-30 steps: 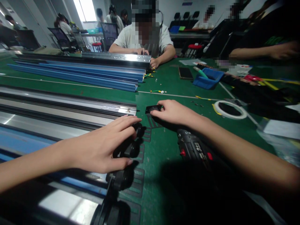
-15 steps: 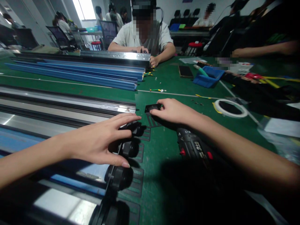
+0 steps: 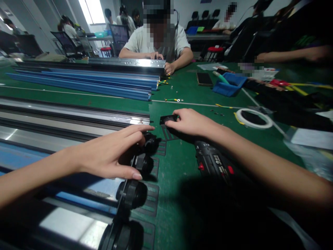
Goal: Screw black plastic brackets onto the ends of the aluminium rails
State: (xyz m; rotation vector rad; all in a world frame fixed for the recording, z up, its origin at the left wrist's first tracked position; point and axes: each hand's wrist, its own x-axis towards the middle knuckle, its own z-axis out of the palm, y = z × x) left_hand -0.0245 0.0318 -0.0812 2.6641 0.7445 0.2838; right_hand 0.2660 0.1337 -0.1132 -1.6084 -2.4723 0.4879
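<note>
My left hand (image 3: 111,152) is spread over the ends of the long metal profiles (image 3: 65,121), thumb apart from the fingers. Its fingertips hover by a row of black cable glands (image 3: 143,163) fixed on slotted black end plates (image 3: 151,199); whether they touch one is hard to see. My right hand (image 3: 192,121) pinches a black slotted end plate (image 3: 165,119) on the green table, just beyond the profile ends. Below my right forearm lies a black power drill (image 3: 213,159) with red buttons, partly in shadow.
Blue profiles (image 3: 104,85) lie across the table, with a co-worker (image 3: 156,45) seated behind them. To the right are a phone (image 3: 204,79), a blue bin (image 3: 229,86), a white tape ring (image 3: 253,119) and plastic bags. Small wires with ring terminals (image 3: 173,100) lie mid-table.
The fingers of my left hand have curled slightly, while the index finger stays stretched out. My right hand keeps its pinch in the same place. The view has shifted slightly.
</note>
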